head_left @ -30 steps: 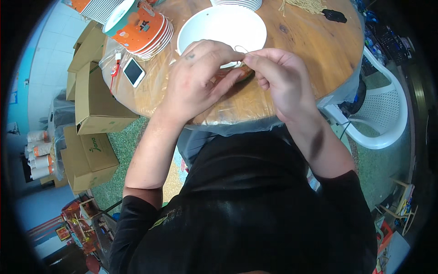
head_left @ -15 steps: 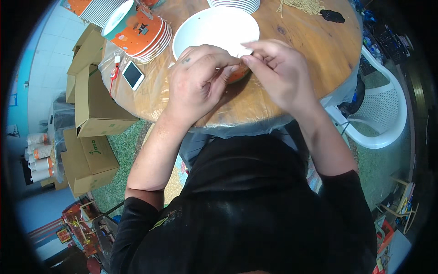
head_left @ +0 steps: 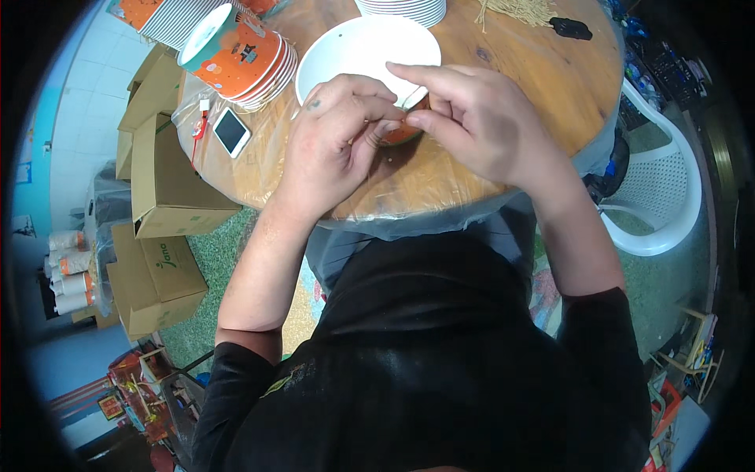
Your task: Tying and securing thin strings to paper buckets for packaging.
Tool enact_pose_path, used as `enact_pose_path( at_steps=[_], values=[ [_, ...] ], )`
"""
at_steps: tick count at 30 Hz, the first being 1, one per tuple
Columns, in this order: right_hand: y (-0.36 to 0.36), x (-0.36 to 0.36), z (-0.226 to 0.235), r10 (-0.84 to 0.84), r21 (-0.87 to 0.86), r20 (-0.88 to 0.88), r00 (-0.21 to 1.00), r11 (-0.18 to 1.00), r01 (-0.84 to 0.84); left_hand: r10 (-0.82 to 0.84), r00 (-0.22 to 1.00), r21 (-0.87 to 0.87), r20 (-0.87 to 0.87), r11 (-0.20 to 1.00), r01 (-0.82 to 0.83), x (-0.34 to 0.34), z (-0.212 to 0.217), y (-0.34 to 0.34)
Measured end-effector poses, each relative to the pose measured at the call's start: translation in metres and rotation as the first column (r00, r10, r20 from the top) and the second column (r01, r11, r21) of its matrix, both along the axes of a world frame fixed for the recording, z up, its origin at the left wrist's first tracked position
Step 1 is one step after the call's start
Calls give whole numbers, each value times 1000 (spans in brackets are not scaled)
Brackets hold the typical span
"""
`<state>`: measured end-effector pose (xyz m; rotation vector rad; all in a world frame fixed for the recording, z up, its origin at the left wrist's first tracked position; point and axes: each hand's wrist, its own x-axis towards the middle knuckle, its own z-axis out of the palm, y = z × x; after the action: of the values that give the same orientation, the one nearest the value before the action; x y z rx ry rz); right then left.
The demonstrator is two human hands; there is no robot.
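A paper bucket [head_left: 358, 59], white inside and orange and green outside, stands tilted on the table with its mouth facing me. My left hand [head_left: 330, 141] is closed at the bucket's near rim, thumb and fingertips pinched together there. Anything thin between those fingertips is too small to make out. My right hand [head_left: 491, 122] is at the same part of the rim. Its index finger stretches over the bucket's mouth, its thumb stays apart near the left fingertips, and its other fingers curl. A small dark hole shows in the bucket's far wall.
Stacked orange paper buckets [head_left: 248, 59] stand at the left of the plastic-covered wooden table [head_left: 543, 102]. Near them lies a white phone [head_left: 232, 132]. Tan cords [head_left: 515, 9] lie far right. Cardboard boxes [head_left: 169, 177] stand left, a white plastic chair [head_left: 684, 181] right.
My right index finger has opened away from the thumb and moved left over the bucket's mouth. The right forearm has swung slightly outward. The bucket and my left hand have shifted slightly left.
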<state>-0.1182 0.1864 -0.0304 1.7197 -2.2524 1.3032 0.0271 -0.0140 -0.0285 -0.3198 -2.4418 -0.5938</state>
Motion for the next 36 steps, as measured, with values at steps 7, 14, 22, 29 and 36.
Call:
enact_pose_path(
  at_steps=[7, 14, 22, 29, 36],
  values=[
    [-7, -9, 0, 64, -19, 70, 995, 998, -63, -22, 999, 65, -26, 998, 23, -2, -3, 0],
    [-9, -11, -1, -79, -82, 160, 984, 992, 93, -47, 999, 49, 16, 998, 46, 4, 0, 3],
    [-14, -7, -6, -174, -156, -8, 985, 973, 171, -103, 975, 119, 198, 990, 80, 1, 18, -3],
    [-11, -8, -18, -101, -168, 30, 994, 980, 104, -136, 858, 531, 495, 829, -174, -18, 48, 13],
    [-9, -2, -37, -21, -404, 155, 988, 911, 83, -88, 896, 559, 435, 806, -192, -30, 29, 7]
  ],
)
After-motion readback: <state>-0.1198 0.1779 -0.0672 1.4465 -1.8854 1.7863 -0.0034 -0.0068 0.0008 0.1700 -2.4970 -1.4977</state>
